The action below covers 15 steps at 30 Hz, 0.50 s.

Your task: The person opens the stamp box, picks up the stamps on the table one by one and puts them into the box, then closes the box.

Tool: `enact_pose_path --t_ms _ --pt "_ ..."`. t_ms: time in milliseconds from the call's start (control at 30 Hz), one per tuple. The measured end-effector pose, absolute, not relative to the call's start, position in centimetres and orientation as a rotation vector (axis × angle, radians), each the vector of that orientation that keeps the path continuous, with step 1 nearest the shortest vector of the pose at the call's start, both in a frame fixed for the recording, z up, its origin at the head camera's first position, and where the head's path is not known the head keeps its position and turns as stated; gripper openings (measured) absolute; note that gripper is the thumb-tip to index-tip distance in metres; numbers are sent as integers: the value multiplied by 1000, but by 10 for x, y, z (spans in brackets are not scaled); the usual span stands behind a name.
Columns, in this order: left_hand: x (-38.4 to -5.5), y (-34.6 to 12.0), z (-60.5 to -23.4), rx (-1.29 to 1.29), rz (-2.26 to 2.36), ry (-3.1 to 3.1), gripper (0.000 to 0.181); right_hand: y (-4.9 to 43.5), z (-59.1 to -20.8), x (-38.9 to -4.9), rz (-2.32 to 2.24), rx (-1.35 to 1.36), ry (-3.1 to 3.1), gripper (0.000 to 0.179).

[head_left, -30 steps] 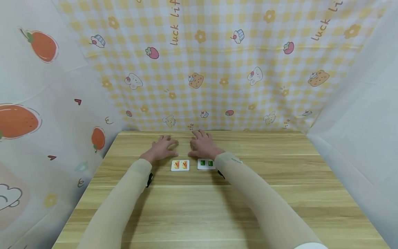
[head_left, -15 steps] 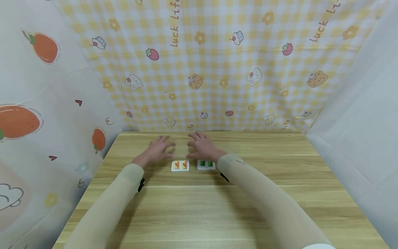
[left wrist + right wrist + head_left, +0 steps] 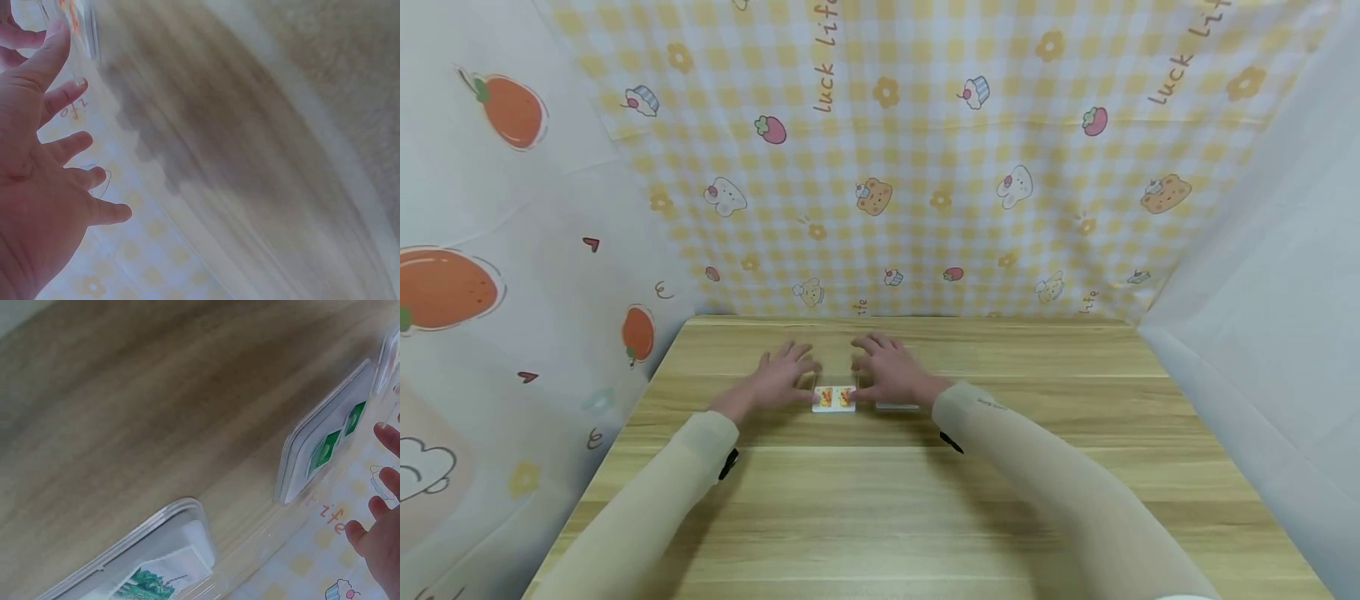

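Note:
My left hand (image 3: 778, 377) is spread, its thumb at the left edge of a white card with two orange pictures (image 3: 834, 399). In the left wrist view, the left thumb (image 3: 53, 53) reaches beside the clear edge around that orange print. My right hand (image 3: 891, 372) is also spread, its thumb over the card's right side. Faint clear edges show between the hands; whether the fingers touch them I cannot tell. A second white card (image 3: 897, 406) is mostly hidden under the right hand; the right wrist view shows green pictures (image 3: 325, 450) on it.
Another clear-edged piece with a tree picture (image 3: 150, 582) lies near the right wrist. The wooden table (image 3: 850, 517) meets a yellow-checked cloth (image 3: 925, 167) at its back edge. White cloths (image 3: 1277, 250) hang at both sides.
Both hands have drawn back toward me, and the thumbs now reach the orange card. The right hand now covers the green pictures in the head view. The cards stay in place.

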<state>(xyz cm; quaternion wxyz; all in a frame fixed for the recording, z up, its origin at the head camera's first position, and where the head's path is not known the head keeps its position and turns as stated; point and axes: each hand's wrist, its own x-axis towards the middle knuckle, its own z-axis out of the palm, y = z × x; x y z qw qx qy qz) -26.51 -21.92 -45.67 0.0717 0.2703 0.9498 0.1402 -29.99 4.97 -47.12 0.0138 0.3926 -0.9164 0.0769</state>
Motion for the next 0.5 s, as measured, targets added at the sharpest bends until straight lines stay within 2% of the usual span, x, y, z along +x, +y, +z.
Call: enact_pose_path --t_ms 267,500 --pt "-255 -218 -459 819 449 2832 64 50 -474 -292 261 1259 -2867 53" --pt "-253 -217 -462 814 414 2826 68 50 -475 -284 204 1292 -2834 56"
